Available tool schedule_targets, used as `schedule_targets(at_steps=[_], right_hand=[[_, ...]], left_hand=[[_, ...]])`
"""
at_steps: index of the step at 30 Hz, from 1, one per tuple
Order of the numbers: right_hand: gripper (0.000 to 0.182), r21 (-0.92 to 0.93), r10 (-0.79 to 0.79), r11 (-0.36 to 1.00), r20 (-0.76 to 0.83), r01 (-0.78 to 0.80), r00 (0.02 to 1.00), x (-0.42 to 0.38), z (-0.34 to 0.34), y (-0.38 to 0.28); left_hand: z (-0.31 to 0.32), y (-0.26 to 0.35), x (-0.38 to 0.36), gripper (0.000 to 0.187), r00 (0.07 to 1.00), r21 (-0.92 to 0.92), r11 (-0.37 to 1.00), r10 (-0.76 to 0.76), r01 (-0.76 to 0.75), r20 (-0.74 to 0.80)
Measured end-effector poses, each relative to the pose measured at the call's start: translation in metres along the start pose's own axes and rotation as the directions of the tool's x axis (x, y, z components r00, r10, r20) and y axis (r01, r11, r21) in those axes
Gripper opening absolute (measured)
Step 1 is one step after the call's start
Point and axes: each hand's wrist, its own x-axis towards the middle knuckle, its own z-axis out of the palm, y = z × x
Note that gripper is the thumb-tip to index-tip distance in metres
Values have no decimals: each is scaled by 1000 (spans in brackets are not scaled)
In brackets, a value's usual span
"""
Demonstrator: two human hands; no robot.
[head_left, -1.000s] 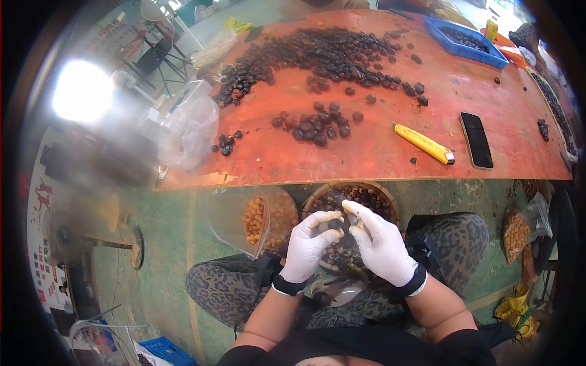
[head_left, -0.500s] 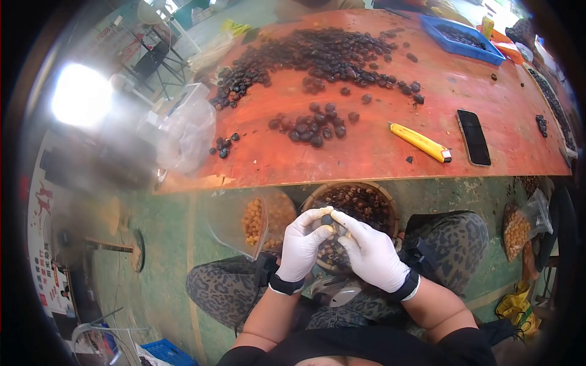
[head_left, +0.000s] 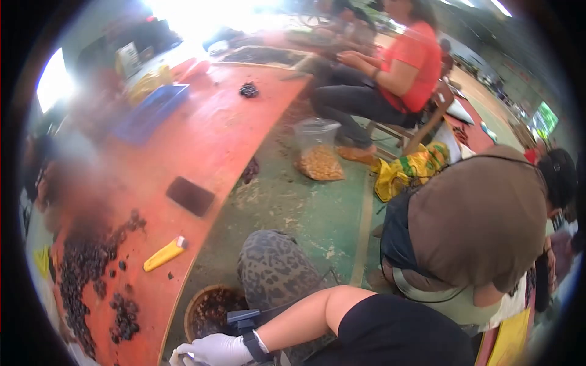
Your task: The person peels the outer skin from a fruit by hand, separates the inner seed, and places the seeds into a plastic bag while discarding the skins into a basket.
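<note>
My right hand, in a white glove with a black wrist strap, is at the bottom edge of the head view. Its fingers are bent together, and what is between them is cut off and too small to make out. My left hand is out of the frame. Just above the right hand stands a round wicker basket with dark brown pieces in it. On the red table beside it lie a small cluster of dark round fruits and a larger heap.
A yellow box cutter and a phone lie on the table, with a blue crate farther back. A clear bag of yellow pieces stands on the floor. One person in red sits beyond; another in a brown top is close at right.
The view has swung to the right, bringing in the seated people. My left hand has left the frame. Earlier both hands held a dark round fruit between their fingertips.
</note>
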Motion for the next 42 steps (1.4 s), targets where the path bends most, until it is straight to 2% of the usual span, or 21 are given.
schedule_targets(at_steps=[2, 5, 7, 8, 9, 10, 12, 14, 15, 16, 17, 18, 20, 21, 22, 24, 28, 33, 40, 42], right_hand=[[29, 125, -113, 985, -45, 118, 993, -6, -8, -20], [25, 108, 9, 994, -36, -5, 999, 0, -2, -4], [27, 199, 128, 974, -75, -111, 989, 7, -3, 4], [29, 245, 188, 956, -89, -162, 978, 11, -5, 8], [27, 176, 75, 984, -196, -40, 978, 16, -12, 22], [27, 147, 87, 987, -162, -63, 983, 17, -21, 25], [28, 140, 35, 990, -129, -16, 991, 15, -13, 26], [26, 103, 53, 994, -106, -42, 993, 11, -1, 22], [20, 57, 101, 994, -41, -98, 994, 6, -10, 4], [19, -7, 110, 994, -38, -110, 993, 0, -12, 7], [18, -62, 109, 992, -21, -110, 994, -2, -8, 13], [18, -112, 94, 990, 16, -91, 995, -2, -2, 17], [16, -57, 59, 996, -62, -63, 996, -4, -10, 5], [17, -58, 156, 986, -33, -158, 987, -3, -16, -2], [18, -21, 117, 993, -36, -118, 992, -3, -25, -15], [23, -57, 79, 995, -75, -84, 994, -1, -20, -15], [53, 28, 110, 994, -7, -110, 994, 5, -13, -13], [56, 29, 69, 997, 91, -72, 993, 5, -13, -18], [51, 56, -12, 998, 89, 7, 996, 7, -4, -17], [50, 40, 10, 999, 96, -14, 995, 6, -6, -22]], left_hand=[[-15, -9, 12, 16, 947, 312, 895, 284, -318, 150], [-13, 5, 13, 19, 943, 104, 980, 131, -169, 305], [-8, 8, 7, 21, 997, 391, 917, 74, -77, 23], [-6, 10, 4, 22, 990, 512, 859, 73, 1, -124], [-4, 11, 3, 23, 975, 334, 933, -66, 136, -211], [-12, 6, 2, 24, 992, 369, 928, -6, 53, -128], [-16, 5, -2, 27, 987, 370, 925, -29, 85, -156], [-28, 4, 3, 31, 990, 661, 741, 141, -118, 19], [-30, 7, 5, 33, 973, 768, 602, 197, -219, 122], [-27, 8, 1, 36, 997, 623, 780, 77, -57, -4], [-14, 14, -1, 40, 991, 434, 895, -59, 105, -119], [-7, 20, -2, 44, 956, 206, 949, -193, 239, -221], [-23, -6, 4, 39, 978, -250, 962, -147, 107, -146], [-37, -14, 3, 38, 968, -240, 959, -192, 150, -163], [-31, -11, 1, 36, 974, -224, 967, -157, 118, -162], [-30, -9, -1, 35, 971, -342, 932, -184, 122, -155], [-40, -20, -1, 36, 983, -382, 922, -119, 58, -138], [-33, -15, -2, 33, 983, -428, 903, -105, 31, -149], [-34, -21, -5, 33, 984, -426, 904, -108, 39, -140], [-35, -21, -6, 32, 982, -401, 915, -105, 34, -156]])
